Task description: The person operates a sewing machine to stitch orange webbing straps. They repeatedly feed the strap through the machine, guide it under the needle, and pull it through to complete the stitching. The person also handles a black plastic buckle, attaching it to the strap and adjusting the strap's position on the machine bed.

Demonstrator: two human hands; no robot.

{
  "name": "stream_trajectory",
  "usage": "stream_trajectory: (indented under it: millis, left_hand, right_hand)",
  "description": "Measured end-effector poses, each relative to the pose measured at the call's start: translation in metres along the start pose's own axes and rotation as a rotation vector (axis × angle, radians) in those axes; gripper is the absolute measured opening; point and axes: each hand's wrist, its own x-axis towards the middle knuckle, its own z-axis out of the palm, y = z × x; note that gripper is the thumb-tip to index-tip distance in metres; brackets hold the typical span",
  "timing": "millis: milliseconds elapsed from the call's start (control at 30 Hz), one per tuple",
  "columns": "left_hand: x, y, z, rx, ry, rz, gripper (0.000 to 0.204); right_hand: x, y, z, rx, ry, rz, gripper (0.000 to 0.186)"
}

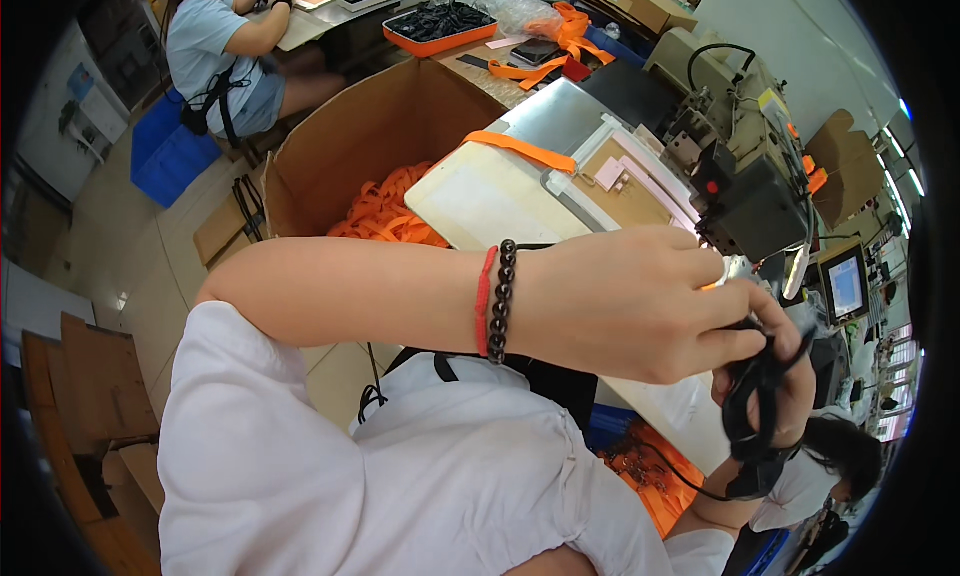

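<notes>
My left hand (640,306), with red cord and dark bead bracelets, reaches across the view. Its fingers curl over a bundle of black straps (752,411) at the right; its thumb is hidden. My right hand (795,396) is partly behind that bundle, closed around it. A thin black cord hangs from the bundle. Beyond the hands stands a sewing machine (755,186) with a clamp frame on its pale bed (470,196). An orange strap (520,148) lies across the bed.
A cardboard box (360,106) holds orange straps. Behind it are an orange tray (410,41) of black parts, bags and orange strips. A seated co-worker (210,46) works beside a blue bin (165,156); another co-worker (825,456) is lower right. A screen (845,284) stands at right.
</notes>
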Motion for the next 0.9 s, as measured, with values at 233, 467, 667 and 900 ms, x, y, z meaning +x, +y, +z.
stream_trajectory:
  millis: [233, 467, 667, 900]
  left_hand:
    - [-0.015, -0.01, -0.009, -0.774, -0.24, -0.662, 0.02]
    - [-0.061, -0.049, -0.035, -1.146, -0.938, -0.984, 0.028]
    - [-0.131, -0.058, -0.102, -0.935, -1.191, -1.23, 0.024]
    - [-0.199, -0.009, -0.196, -0.977, -0.298, -1.106, 0.012]
  right_hand:
    - [-0.009, -0.001, -0.023, -1.312, -0.082, -0.804, 0.06]
    - [0.003, 0.035, -0.056, -1.438, 0.06, -1.007, 0.068]
    - [0.011, 0.053, -0.069, -1.394, 0.181, -1.169, 0.052]
    - [0.039, 0.092, -0.064, -1.179, 0.058, -1.18, 0.047]
